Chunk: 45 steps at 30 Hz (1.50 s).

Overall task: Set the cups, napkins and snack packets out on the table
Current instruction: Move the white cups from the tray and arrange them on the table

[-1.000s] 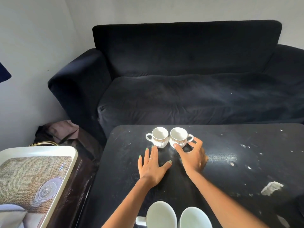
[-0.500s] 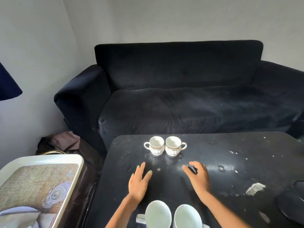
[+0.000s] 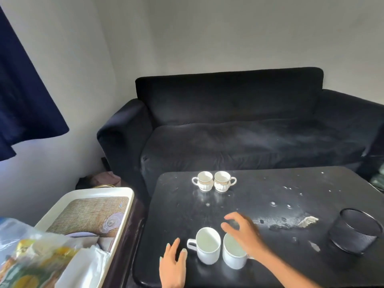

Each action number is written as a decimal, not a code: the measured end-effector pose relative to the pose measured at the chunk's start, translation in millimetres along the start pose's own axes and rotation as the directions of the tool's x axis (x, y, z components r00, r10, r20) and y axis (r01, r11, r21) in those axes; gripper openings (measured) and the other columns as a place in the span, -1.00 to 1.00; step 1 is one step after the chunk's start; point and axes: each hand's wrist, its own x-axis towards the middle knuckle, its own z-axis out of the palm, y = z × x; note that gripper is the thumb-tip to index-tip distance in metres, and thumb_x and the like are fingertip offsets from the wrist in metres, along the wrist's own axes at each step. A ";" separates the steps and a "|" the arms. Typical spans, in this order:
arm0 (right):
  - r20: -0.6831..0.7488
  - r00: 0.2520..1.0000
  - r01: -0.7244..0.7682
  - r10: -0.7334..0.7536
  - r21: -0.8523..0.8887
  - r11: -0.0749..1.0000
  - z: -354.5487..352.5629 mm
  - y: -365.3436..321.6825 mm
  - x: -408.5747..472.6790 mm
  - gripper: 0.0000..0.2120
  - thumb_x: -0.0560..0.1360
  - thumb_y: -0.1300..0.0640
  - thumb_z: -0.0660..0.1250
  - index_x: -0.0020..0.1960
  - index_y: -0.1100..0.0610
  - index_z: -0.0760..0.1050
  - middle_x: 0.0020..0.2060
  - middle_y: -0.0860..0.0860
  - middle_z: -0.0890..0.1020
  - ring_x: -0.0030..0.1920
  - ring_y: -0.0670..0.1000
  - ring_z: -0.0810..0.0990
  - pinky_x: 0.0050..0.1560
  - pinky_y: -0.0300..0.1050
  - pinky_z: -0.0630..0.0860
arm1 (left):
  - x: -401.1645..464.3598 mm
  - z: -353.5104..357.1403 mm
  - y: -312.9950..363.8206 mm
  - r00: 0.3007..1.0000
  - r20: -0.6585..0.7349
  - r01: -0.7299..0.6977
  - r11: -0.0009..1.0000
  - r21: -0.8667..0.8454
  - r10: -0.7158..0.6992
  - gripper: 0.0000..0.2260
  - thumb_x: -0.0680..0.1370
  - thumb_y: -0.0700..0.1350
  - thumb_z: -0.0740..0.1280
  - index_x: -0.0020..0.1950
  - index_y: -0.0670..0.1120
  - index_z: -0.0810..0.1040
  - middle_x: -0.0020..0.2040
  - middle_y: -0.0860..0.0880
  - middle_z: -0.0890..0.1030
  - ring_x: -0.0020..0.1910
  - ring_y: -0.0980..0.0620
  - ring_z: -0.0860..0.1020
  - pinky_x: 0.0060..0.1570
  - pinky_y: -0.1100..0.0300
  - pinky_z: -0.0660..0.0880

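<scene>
A dark sofa (image 3: pixel 239 129) fills the back; the black table (image 3: pixel 259 208) sits lower centre. Two patterned cups (image 3: pixel 214 181) stand at its far edge, two plain cups (image 3: pixel 220 247) near the bottom. The right hand (image 3: pixel 242 230), fingers spread, hovers over the right one; the left hand (image 3: pixel 173 265) lies open beside the handle. The packets (image 3: pixel 27 260) and napkins (image 3: pixel 83 269) wait lower left on the tray (image 3: pixel 87 193). A hasty reach could knock the touching cups together.

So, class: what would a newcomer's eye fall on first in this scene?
Probably the four white cups on the black table: a patterned pair at the far side by the dark sofa, and a plain pair near, with the right hand above them. Next, the white tray to the left.
</scene>
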 end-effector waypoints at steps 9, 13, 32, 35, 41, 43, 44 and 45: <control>0.280 0.950 0.266 -0.141 -0.480 0.836 11.8 -31.9 -35.1 -0.33 0.22 -0.34 0.27 0.28 -0.12 0.32 0.19 -0.15 0.46 0.28 -0.03 0.28 0.11 -0.04 0.15 | -27.6 19.3 -1.3 0.982 0.126 -0.186 0.862 0.472 0.143 -0.42 0.56 0.11 0.23 0.54 0.07 0.13 0.58 0.10 0.04 0.56 0.07 -0.01 0.49 0.02 0.00; 0.264 0.955 0.258 -0.132 -0.534 0.805 13.5 -35.9 -34.2 -0.39 0.29 -0.27 0.30 0.28 -0.10 0.34 0.18 -0.14 0.46 0.29 -0.02 0.27 0.13 -0.05 0.12 | -34.1 33.0 -12.6 0.951 0.108 -0.308 0.840 0.447 0.291 -0.38 0.37 0.10 0.35 0.35 -0.21 0.45 0.37 -0.13 0.48 0.33 0.13 0.48 0.45 0.18 0.14; 0.174 0.984 0.101 -0.039 -0.363 0.926 26.3 -32.8 44.1 -0.28 0.38 -0.16 0.38 0.46 -0.04 0.20 0.37 -0.09 0.41 0.36 -0.01 0.35 0.26 -0.13 0.28 | 52.5 65.0 -25.4 0.672 0.312 -0.706 0.455 0.543 0.672 -0.45 0.43 0.15 0.06 0.37 -0.04 0.33 0.58 0.14 -0.15 0.53 0.23 -0.17 0.48 0.23 -0.16; 0.160 0.986 -0.004 0.039 -0.211 0.977 26.4 -31.2 55.6 -0.42 0.35 -0.13 0.41 0.32 -0.06 0.34 0.24 -0.10 0.52 0.20 -0.02 0.48 -0.03 -0.20 0.33 | 55.1 69.4 1.4 0.736 0.173 -0.605 0.520 0.603 0.655 -0.16 0.22 0.20 0.10 0.48 -0.04 0.16 0.58 -0.11 0.09 0.53 0.16 -0.25 0.47 0.17 -0.24; 0.192 0.976 -0.086 0.100 -0.081 0.993 34.4 -18.8 81.2 -0.66 0.37 -0.06 0.44 0.01 0.04 0.39 -0.02 -0.06 0.59 -0.08 -0.05 0.52 -0.10 -0.16 0.41 | 68.0 68.5 21.0 0.778 0.115 -0.528 0.544 0.652 0.618 -0.40 0.57 0.23 -0.15 0.51 -0.06 0.10 0.59 -0.08 0.02 0.53 0.11 -0.30 0.47 0.16 -0.25; 0.196 0.975 -0.103 0.106 -0.025 0.994 37.6 -16.2 89.1 -0.63 0.37 -0.01 0.46 0.08 0.08 0.44 0.00 -0.04 0.61 -0.01 -0.02 0.57 -0.01 -0.13 0.47 | 76.1 73.5 17.0 0.790 0.173 -0.537 0.528 0.658 0.588 -0.42 0.55 0.24 -0.07 0.36 -0.11 0.34 0.48 -0.09 0.34 0.53 0.14 -0.24 0.47 0.17 -0.23; 0.191 0.976 -0.109 0.106 0.003 0.994 38.3 -15.6 92.8 -0.61 0.36 0.02 0.47 0.12 0.10 0.45 0.02 -0.03 0.62 0.02 -0.01 0.59 0.04 -0.11 0.49 | 77.1 72.9 19.1 0.807 0.208 -0.533 0.531 0.659 0.553 -0.40 0.51 0.26 -0.01 0.31 -0.12 0.46 0.37 -0.08 0.49 0.55 0.16 -0.12 0.46 0.17 -0.24; 0.184 0.977 -0.115 0.108 0.028 0.993 39.7 -14.5 96.7 -0.60 0.36 0.05 0.47 0.13 0.11 0.46 0.03 -0.01 0.63 0.04 0.01 0.59 0.08 -0.07 0.51 | 78.1 72.3 21.5 0.826 0.226 -0.519 0.543 0.660 0.516 -0.38 0.46 0.27 0.05 0.25 -0.11 0.57 0.26 -0.06 0.59 0.52 0.15 0.11 0.46 0.17 -0.25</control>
